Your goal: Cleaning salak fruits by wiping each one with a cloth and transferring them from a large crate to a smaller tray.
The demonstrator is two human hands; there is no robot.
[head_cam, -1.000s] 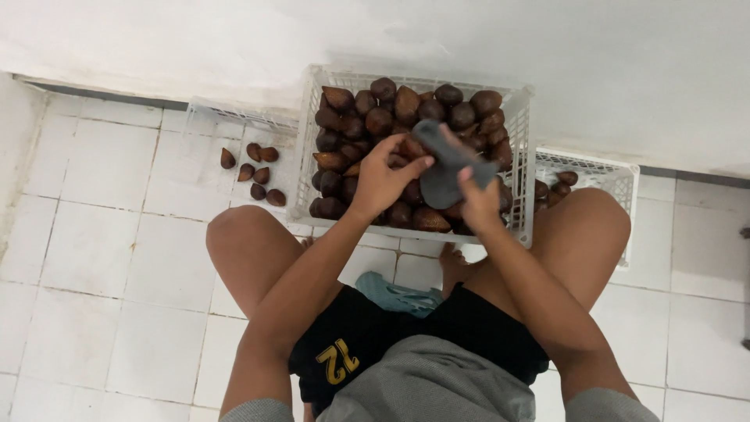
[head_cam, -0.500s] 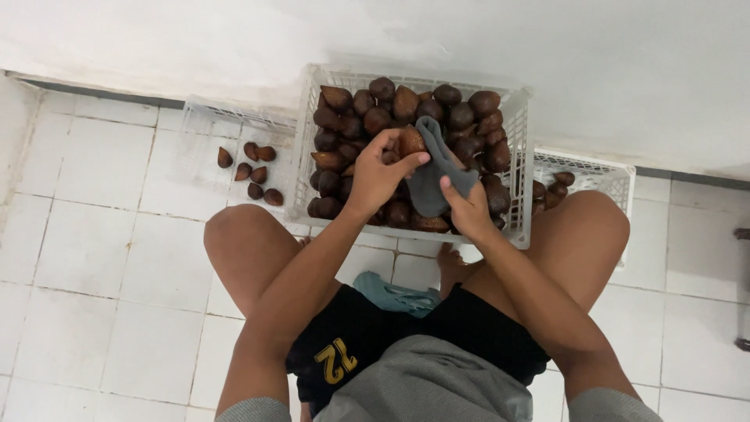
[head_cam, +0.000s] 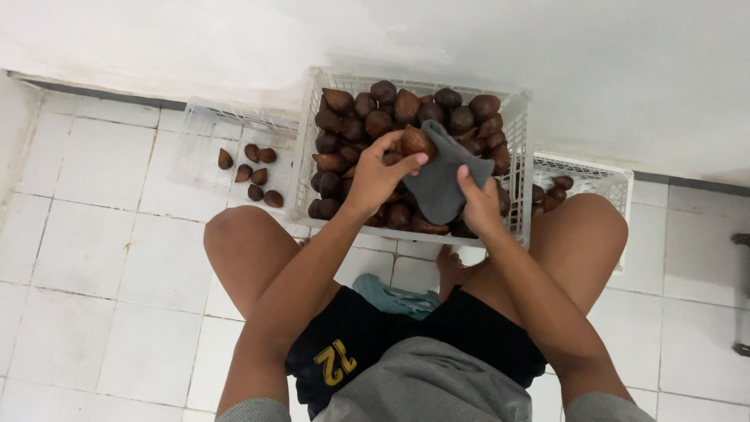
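My left hand (head_cam: pixel 380 177) holds one brown scaly fruit (head_cam: pixel 416 142) by its fingertips above a white slatted crate (head_cam: pixel 521 148) heaped with the same dark brown fruit (head_cam: pixel 367 104). Beside it my right hand (head_cam: pixel 481 202) grips a grey cloth (head_cam: pixel 440 180), which drapes against the held fruit. Both hands hover over the front half of the crate, between my bare knees.
A low white crate (head_cam: pixel 205 137) on the left holds several loose fruit (head_cam: pixel 252 172). Another white crate (head_cam: pixel 605 178) on the right, behind my right knee, holds a few more. A teal cloth (head_cam: pixel 394 297) lies on the white tiled floor between my legs. A white wall runs along the back.
The left hand has lifted a fruit out of the heap and brought it against the grey cloth. The right hand has shifted the cloth down and spread it wider.
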